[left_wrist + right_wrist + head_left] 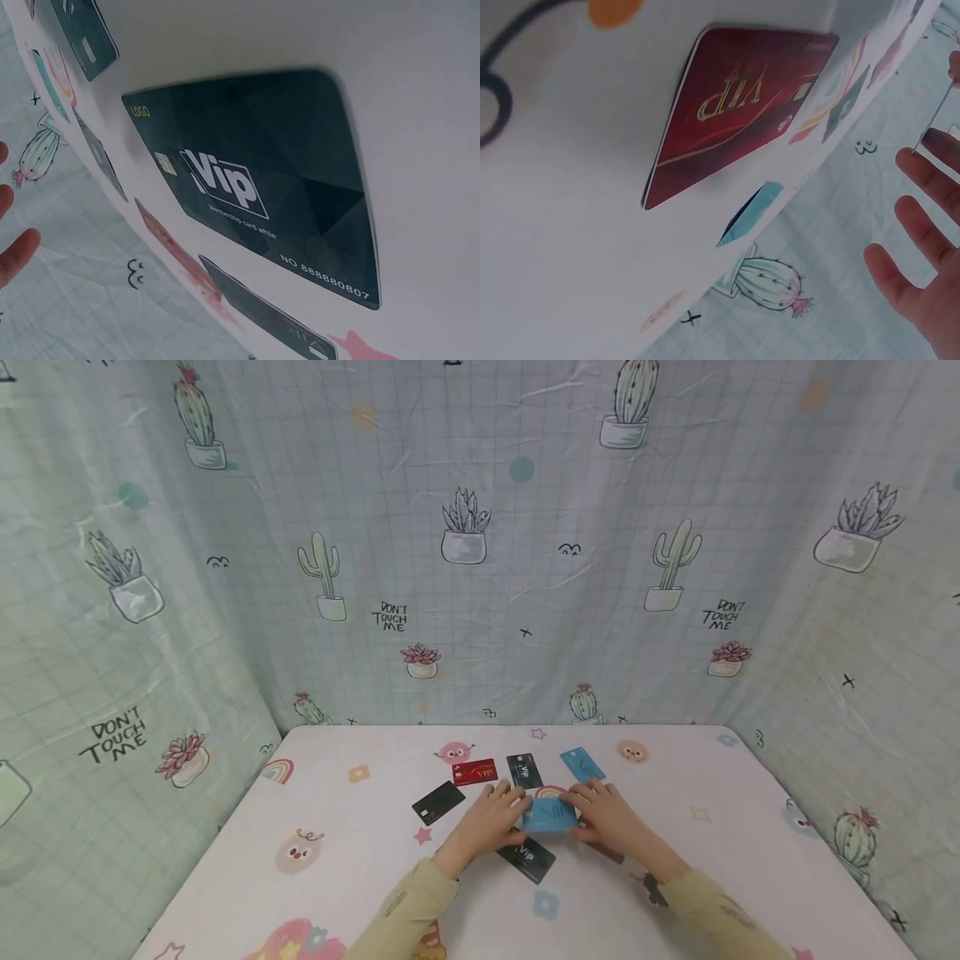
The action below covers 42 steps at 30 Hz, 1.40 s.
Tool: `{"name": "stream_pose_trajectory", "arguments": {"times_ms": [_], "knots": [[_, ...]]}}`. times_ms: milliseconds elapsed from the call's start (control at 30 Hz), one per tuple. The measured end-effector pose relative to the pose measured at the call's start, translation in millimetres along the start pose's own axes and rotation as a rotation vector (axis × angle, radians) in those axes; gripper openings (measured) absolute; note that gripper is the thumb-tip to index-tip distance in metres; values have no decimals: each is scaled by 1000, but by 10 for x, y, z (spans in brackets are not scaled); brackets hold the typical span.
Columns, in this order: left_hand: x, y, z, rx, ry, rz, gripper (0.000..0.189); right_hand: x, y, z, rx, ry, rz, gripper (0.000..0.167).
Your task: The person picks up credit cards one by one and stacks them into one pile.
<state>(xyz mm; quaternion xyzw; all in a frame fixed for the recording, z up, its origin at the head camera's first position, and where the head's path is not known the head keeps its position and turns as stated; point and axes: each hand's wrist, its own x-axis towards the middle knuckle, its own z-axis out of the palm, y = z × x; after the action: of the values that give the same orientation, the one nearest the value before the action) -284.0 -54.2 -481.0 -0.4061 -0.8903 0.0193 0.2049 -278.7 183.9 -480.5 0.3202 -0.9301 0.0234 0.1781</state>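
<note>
A light-blue card (551, 816) is held up over the table between both hands. My left hand (489, 820) pinches its left end, and my right hand (609, 820) pinches its right end. Just below the left hand lies a black VIP card (529, 860), large in the left wrist view with its white lettering (247, 187). Beneath the right hand is a red VIP card (742, 112), mostly covered in the head view. In the right wrist view the held card appears only as a thin edge at the right hand's fingertips.
Beyond the hands lie a red VIP card (475, 772), a dark VIP card (524, 771) and a blue card (582, 765). Another black card (438, 802) lies left of them. The table (360, 835) has printed cartoon figures; a cactus-patterned cloth (495, 585) surrounds it.
</note>
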Motion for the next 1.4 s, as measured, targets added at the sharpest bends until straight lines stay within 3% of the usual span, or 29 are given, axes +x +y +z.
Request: {"name": "stream_pose_trajectory", "arguments": {"times_ms": [400, 700, 1033, 1400], "knots": [[113, -105, 79, -24, -56, -22, 53, 111, 135, 64, 21, -22, 2, 49], [154, -152, 106, 34, -70, -31, 51, 197, 160, 81, -18, -26, -46, 50], [179, -174, 151, 100, -134, -25, 49, 292, 183, 225, -66, -92, -52, 53], [202, -198, 193, 100, -227, -49, 49, 346, 218, 337, -60, -89, -89, 54]]}}
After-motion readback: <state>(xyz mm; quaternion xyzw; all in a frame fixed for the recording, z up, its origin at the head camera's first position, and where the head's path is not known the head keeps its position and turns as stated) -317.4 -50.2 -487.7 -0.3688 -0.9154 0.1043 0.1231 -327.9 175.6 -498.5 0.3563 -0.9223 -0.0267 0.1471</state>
